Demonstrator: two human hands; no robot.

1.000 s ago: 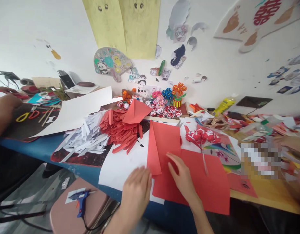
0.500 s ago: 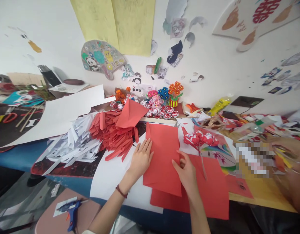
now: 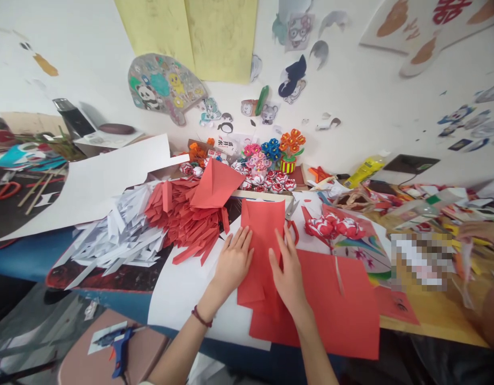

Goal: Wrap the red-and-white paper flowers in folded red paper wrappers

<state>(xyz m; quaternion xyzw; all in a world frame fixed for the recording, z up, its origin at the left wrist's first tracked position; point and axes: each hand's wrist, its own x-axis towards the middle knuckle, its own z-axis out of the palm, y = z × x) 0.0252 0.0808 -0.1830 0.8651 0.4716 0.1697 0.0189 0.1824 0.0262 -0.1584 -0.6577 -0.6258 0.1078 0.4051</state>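
A sheet of red paper (image 3: pixel 263 219) lies before me, its right side folded over to the left, so it looks narrower. My left hand (image 3: pixel 234 258) rests flat on its left edge, fingers stretched out. On the folded right side lies my right hand (image 3: pixel 287 270), with its fingers spread and pressing down. Under both is a larger red sheet (image 3: pixel 339 313), itself over a white sheet (image 3: pixel 190 299). Scissors (image 3: pixel 294 233) with a red handle show partly behind my right fingers. Red and white paper flowers (image 3: pixel 331 225) on a stem lie to the right.
Left of my hands are heaps of red paper strips (image 3: pixel 186 214) and white paper strips (image 3: pixel 122 224). A blue glue gun (image 3: pixel 120 347) rests on a pink stool (image 3: pixel 78 347). Finished flowers (image 3: pixel 271 182) line the back. Another person's hand (image 3: pixel 481 231) is at the far right.
The right side of the red sheet has been folded over leftward. My right hand has moved left and flattened onto it. The scissors now show. My left hand stays put.
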